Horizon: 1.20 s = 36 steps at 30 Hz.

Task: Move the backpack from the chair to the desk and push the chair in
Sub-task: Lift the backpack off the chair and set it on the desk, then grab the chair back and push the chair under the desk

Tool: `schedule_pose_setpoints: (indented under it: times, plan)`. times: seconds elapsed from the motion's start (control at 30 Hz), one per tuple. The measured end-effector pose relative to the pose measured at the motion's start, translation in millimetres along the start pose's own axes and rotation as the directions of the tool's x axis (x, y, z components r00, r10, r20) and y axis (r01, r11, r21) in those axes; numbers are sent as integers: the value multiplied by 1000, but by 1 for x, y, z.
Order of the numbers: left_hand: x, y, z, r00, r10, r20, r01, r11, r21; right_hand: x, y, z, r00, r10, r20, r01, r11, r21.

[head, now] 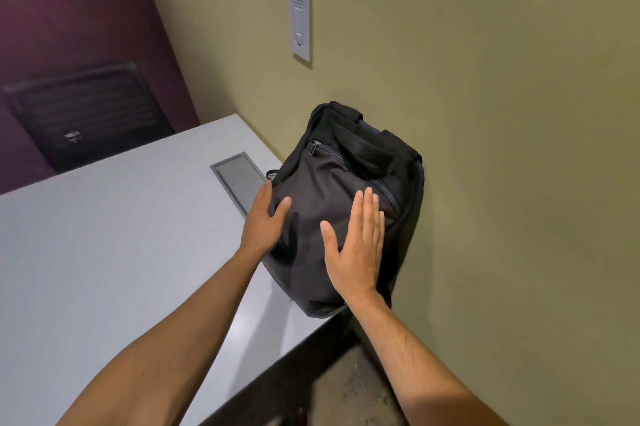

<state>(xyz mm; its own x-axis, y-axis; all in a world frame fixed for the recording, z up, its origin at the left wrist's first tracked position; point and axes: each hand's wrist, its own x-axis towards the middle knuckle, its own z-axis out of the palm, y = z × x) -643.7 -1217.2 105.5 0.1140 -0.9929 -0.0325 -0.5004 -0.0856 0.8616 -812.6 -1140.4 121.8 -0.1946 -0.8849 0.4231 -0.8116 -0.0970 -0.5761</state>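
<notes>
Two bare forearms reached up from the bottom of the view toward the black backpack (pixel 346 204). The right hand (pixel 356 245) lay flat against the front panel of the bag, fingers straight and together, thumb spread to the left; it pressed on the fabric without gripping anything. The left hand (pixel 265 218) was open too, cupped loosely along the bag's left side, thumb resting on the front panel, fingers against the side edge, with nothing closed in it.

The backpack stood on the table (pixel 104 252) at its right-hand edge, its back leaning against the olive wall (pixel 502 114), its bottom corner near the table's front corner. It was of dark, soft fabric, slightly creased under the hands, with a zipped front pocket whose puller (pixel 313 147) hung near the upper left, and a carry handle (pixel 369 129) across the top. All zips that could be seen were shut, so its contents were hidden.

The grey table also held a flush rectangular cover plate (pixel 239 180) just left of the bag, partly under the left hand. A pale switch plate (pixel 300 24) was fixed on the wall above the bag. A black mesh chair back (pixel 86 114) stood beyond the far side of the table, against a purple wall (pixel 69 10).
</notes>
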Motion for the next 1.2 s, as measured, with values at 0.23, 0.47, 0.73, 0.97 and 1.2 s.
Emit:
schedule_pose_setpoints:
  times: [0.23, 0.47, 0.73, 0.97, 1.2]
  plan:
    - [-86, -27, -17, 976, -135, -170, 153, 983, 101, -18, 3, 0, 935, -198, 294, 194, 980, 44]
    - [-174, -46, -34, 909, -239, -340, 294, 948, 118, -44, -11, 8, 807, -369, 462, 368, 925, 95]
    - [-270, -72, -74, 787, -345, -511, 427, 903, 48, -110, -63, 18, 669, -473, 574, 421, 877, 232]
    - [-368, -97, -123, 641, -392, -660, 484, 874, -50, -184, -138, 14, 550, -575, 605, 409, 818, 405]
    - [-499, -132, -162, 478, -447, -756, 571, 812, -119, -286, -202, 12, 347, -712, 611, 505, 691, 518]
